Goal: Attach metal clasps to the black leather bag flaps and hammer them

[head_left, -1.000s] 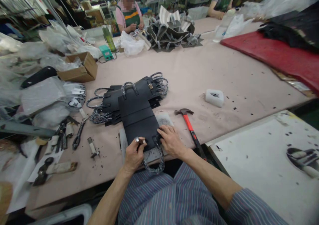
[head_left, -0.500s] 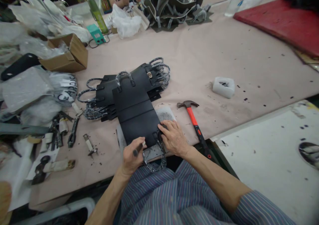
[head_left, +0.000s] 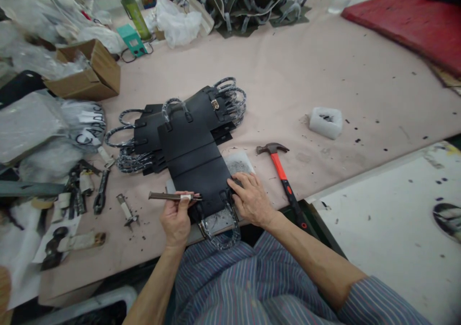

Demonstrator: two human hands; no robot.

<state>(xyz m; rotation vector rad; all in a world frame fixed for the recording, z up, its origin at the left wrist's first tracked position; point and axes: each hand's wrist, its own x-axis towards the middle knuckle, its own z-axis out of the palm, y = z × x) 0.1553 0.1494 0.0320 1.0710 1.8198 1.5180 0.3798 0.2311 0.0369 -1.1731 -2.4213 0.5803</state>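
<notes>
A black bag panel (head_left: 196, 164), leather-like, lies over a pale block (head_left: 239, 164) at the table's front edge. Its plastic-wrapped handle (head_left: 236, 229) hangs toward my lap. My left hand (head_left: 177, 219) is closed around a metal pronged punch (head_left: 167, 196) with white tape, held nearly level. The punch's prongs point right, over the panel's lower left corner; I cannot tell whether they touch it. My right hand (head_left: 252, 198) grips the panel's right edge beside the handle's base. Something dark shows between its thumb and fingers, too covered to make out.
A claw hammer (head_left: 279, 166) lies right of my right hand, with a white block (head_left: 326, 122) beyond it. More black bag panels (head_left: 144, 133) are stacked behind. Several tools (head_left: 126, 210) and a cardboard box (head_left: 97, 75) occupy the left. A red board (head_left: 406, 32) is far right.
My left hand has moved left and turned, swinging the punch from pointing toward me to lying nearly level above the panel's corner. My right hand stays on the panel's edge.
</notes>
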